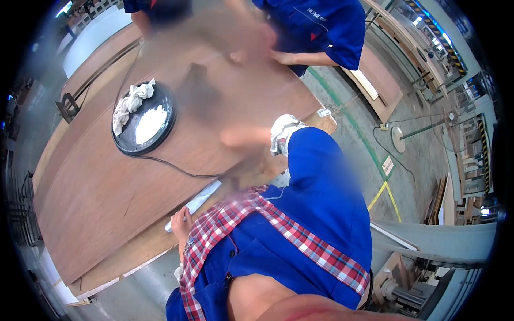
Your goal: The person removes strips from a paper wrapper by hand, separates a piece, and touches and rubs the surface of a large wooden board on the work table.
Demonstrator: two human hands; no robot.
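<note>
My left hand (183,223) is at the near edge of the brown wooden sheet (160,187), fingers curled on a long, pale flat strip (202,199). What the strip is made of cannot be made out. My right hand (234,138) reaches out over the sheet, past a white cuff. Its fingers are lost in blur, so any held thing is hidden. Beyond it is a dark smeared shape (201,91) of unclear kind. A round black tray (170,120) lies to the left, bearing a crumpled whitish cloth (131,104) and a white substance (151,124).
A dark cable (176,168) runs from the tray across the sheet. Two people in blue stand at the far side; one person's hand (281,57) rests near the sheet's edge. A standing fan (451,116) and leaning boards (436,200) are on the right.
</note>
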